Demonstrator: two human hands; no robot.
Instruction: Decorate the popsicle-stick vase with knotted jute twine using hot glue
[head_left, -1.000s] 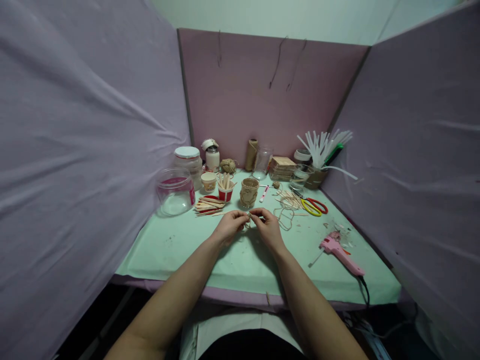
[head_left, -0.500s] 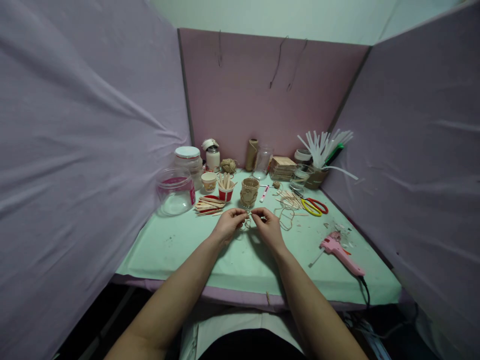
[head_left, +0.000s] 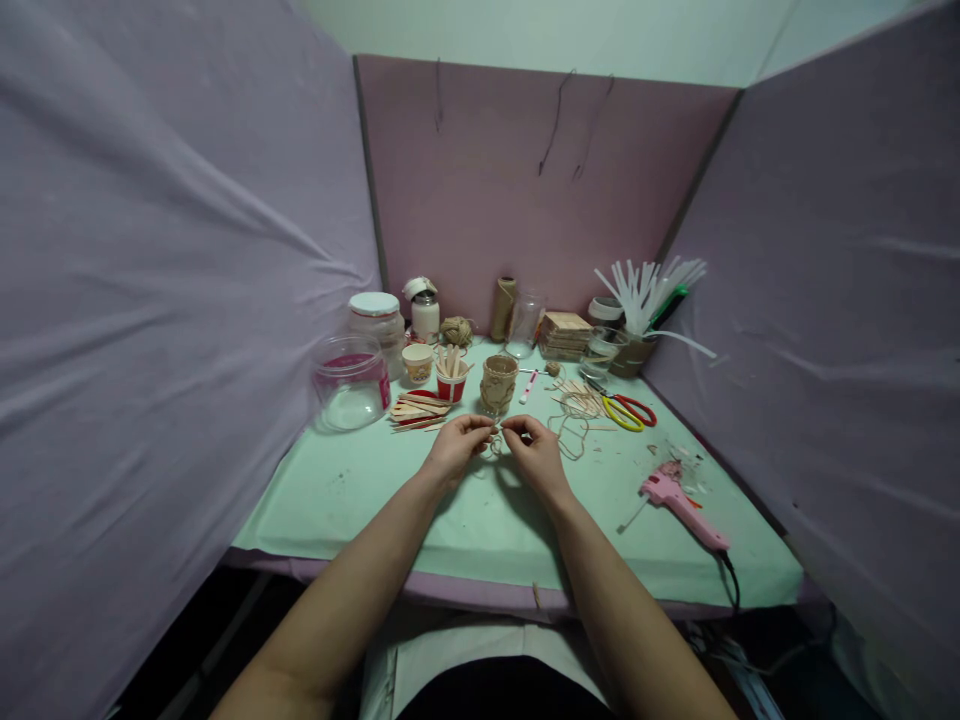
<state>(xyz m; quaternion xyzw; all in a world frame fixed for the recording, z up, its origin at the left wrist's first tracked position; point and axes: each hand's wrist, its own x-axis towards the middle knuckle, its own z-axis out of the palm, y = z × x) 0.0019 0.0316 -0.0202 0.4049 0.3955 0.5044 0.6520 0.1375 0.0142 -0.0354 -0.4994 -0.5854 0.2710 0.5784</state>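
Observation:
My left hand (head_left: 459,448) and my right hand (head_left: 534,452) meet over the middle of the green table (head_left: 360,500). Both pinch a small piece of jute twine (head_left: 496,440) between thumb and fingers, with little loops hanging below the fingertips. Just beyond the hands stands a small twine-wrapped cup (head_left: 498,383). A loose tangle of twine (head_left: 574,420) lies right of my right hand.
Wooden sticks (head_left: 417,408) lie beside a red cup (head_left: 451,378). Plastic jars (head_left: 351,380) stand at the left. Scissors (head_left: 627,410) and a pink glue gun (head_left: 679,505) lie at the right. A cup of white glue sticks (head_left: 643,300) stands at the back. Purple partitions close three sides.
Both hands have shifted very slightly away from me, toward the wrapped cup, still pinching the twine. Nothing else has moved.

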